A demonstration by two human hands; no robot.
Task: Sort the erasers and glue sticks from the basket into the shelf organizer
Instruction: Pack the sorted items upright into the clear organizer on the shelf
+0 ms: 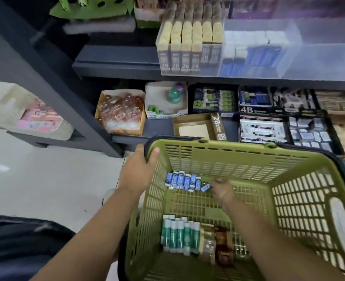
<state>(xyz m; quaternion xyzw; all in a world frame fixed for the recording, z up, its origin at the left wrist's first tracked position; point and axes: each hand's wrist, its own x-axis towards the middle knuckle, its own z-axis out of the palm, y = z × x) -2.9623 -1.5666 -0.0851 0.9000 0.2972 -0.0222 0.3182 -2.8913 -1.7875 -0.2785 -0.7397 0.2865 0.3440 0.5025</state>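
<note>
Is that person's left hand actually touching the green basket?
Touching. The head view shows the left hand gripping the rim of the basket at its far left corner, with the thumb hooked over the edge.

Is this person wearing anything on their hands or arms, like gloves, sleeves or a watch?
No gloves show on the left hand or the right hand, and no sleeves are in view. A thin thread-like band crosses the right wrist; no watch shows.

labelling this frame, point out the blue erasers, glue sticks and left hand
blue erasers (182, 180): head view, middle of the row
glue sticks (176, 234): head view, green label mid-bundle
left hand (138, 171): head view, its back, gripping basket (228, 150) rim
</note>
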